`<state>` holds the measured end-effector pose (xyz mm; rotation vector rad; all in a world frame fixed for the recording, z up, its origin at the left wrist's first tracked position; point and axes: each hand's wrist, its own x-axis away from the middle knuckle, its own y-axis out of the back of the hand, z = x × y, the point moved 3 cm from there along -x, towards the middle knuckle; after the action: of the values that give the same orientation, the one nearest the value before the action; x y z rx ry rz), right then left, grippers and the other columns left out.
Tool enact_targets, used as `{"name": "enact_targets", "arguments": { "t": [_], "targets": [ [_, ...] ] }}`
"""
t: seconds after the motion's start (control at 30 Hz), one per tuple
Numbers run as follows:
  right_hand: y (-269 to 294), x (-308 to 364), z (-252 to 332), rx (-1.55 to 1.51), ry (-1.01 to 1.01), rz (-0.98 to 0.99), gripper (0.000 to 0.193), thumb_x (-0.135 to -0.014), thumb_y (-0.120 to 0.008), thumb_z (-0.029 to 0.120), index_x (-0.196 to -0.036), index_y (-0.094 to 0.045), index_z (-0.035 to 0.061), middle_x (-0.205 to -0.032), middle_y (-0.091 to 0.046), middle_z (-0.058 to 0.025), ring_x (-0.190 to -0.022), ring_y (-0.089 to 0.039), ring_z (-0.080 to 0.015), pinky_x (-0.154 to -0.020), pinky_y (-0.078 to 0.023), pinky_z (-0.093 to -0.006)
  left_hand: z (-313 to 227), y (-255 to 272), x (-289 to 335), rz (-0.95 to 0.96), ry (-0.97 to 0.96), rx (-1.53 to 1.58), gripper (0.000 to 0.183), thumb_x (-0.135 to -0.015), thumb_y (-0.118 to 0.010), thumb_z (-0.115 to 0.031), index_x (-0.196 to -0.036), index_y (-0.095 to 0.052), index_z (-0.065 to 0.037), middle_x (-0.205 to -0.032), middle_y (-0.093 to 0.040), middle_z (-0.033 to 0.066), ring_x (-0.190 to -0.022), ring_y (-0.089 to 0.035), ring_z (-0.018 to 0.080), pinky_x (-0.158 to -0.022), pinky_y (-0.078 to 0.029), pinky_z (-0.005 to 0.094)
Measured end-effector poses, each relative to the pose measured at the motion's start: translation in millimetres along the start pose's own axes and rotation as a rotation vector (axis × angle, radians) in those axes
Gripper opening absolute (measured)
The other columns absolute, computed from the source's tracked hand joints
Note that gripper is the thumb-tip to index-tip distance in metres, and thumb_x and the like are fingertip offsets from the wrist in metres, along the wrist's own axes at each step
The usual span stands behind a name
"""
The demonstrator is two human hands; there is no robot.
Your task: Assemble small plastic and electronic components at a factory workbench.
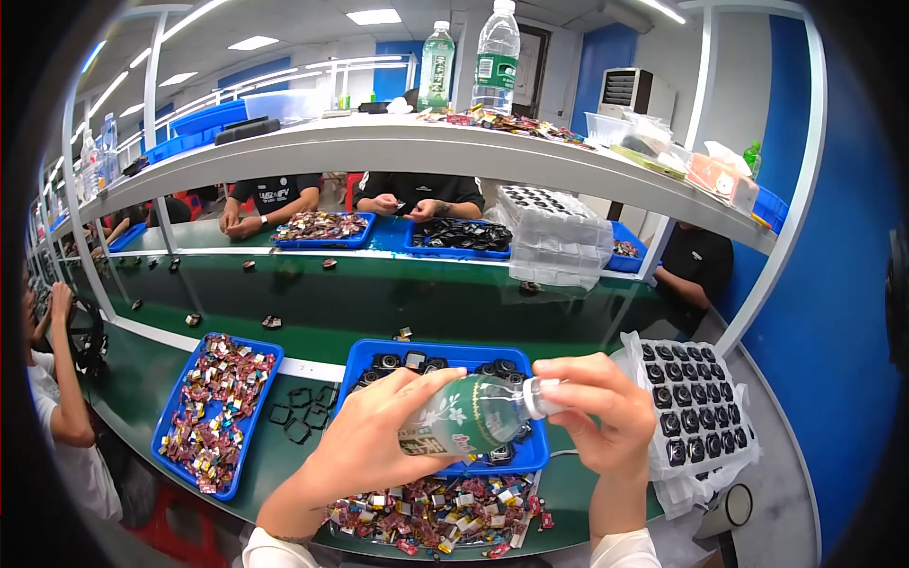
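A clear plastic drink bottle with a green label (478, 409) lies tilted on its side between my hands, above a blue tray. My left hand (374, 431) wraps round the bottle's body. At the neck, the fingers of my right hand (606, 412) pinch the white cap (542, 398); the cap is on the bottle. Under the bottle, the blue tray (355, 358) holds several black square parts with round openings. In front of that tray, a heap of small red, white and yellow pieces (445, 516) covers the near bench edge.
Left stands a blue tray (275, 355) of small coloured pieces, with black frames (301, 415) beside it. A white tray of black round parts (689, 402) sits right. A shelf (379, 142) with bottles crosses above the green belt (379, 303). Co-workers sit opposite and at left.
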<state>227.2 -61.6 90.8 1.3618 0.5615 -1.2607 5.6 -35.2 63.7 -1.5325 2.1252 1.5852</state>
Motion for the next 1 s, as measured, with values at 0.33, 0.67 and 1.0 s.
{"name": "enact_targets", "arguments": {
  "t": [0.33,0.67,1.0],
  "targets": [
    [-3.1,1.5,-7.4,-0.061,0.118,0.167,0.025,-0.071,-0.067,-0.004,-0.096,-0.069,0.0021,-0.109,-0.068,-0.0147,-0.1,-0.065,-0.0324,-0.085,-0.053,-0.0395,15.7,-1.7,-4.3,0.254,0.061,0.254,0.072,-0.062,-0.084,-0.025,-0.127,-0.055,-0.009,-0.105,-0.066,0.0146,-0.096,-0.065,0.0319,-0.085,-0.051,0.0369],
    [-5.3,0.0,-17.3,0.038,0.085,0.178,0.032,-0.07,-0.065,-0.009,-0.1,-0.067,0.0026,-0.112,-0.066,-0.015,-0.099,-0.063,-0.0304,-0.082,-0.051,-0.0384,18.2,-2.3,-9.8,0.225,0.1,0.233,0.071,-0.061,-0.085,-0.026,-0.122,-0.057,-0.005,-0.105,-0.067,0.0149,-0.096,-0.066,0.0302,-0.085,-0.051,0.0361],
    [-8.6,3.5,-19.6,-0.36,0.07,-0.022,0.032,-0.07,-0.068,-0.013,-0.098,-0.063,0.0022,-0.103,-0.068,-0.0182,-0.096,-0.066,-0.0314,-0.082,-0.055,-0.0408,17.8,-8.0,-3.6,0.416,0.2,0.488,0.077,-0.062,-0.087,-0.03,-0.126,-0.055,-0.003,-0.107,-0.068,0.0129,-0.098,-0.066,0.0236,-0.088,-0.049,0.0342]
  ]
}}
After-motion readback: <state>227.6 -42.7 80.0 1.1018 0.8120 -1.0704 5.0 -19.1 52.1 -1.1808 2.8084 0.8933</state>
